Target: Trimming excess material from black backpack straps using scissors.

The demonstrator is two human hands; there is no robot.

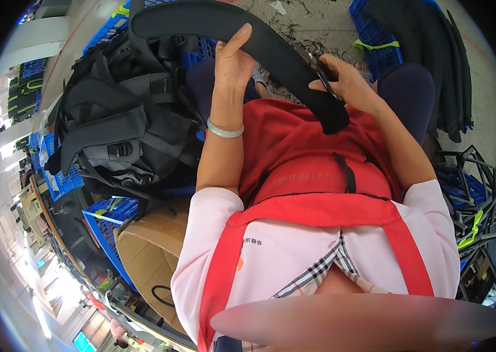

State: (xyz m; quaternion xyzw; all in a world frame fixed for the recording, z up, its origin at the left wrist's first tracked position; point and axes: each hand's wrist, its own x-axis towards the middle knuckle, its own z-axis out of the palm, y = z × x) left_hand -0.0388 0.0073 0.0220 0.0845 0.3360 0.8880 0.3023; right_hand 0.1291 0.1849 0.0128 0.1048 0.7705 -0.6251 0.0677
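Here, in the head view, your left hand (233, 56) grips the curved black padded strap (224, 23) mid-length; your right hand (347, 82) pinches scissors (323, 73) at its lower end. The strap arcs from upper left down to right above your red apron (318, 152). Backpacks (124, 123) crowd the left; floor beyond stays open.

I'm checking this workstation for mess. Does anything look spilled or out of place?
Yes: dark thread-like scraps litter the floor beyond the knees. The left hand and right hand hold a curved black padded strap, which looks intact.
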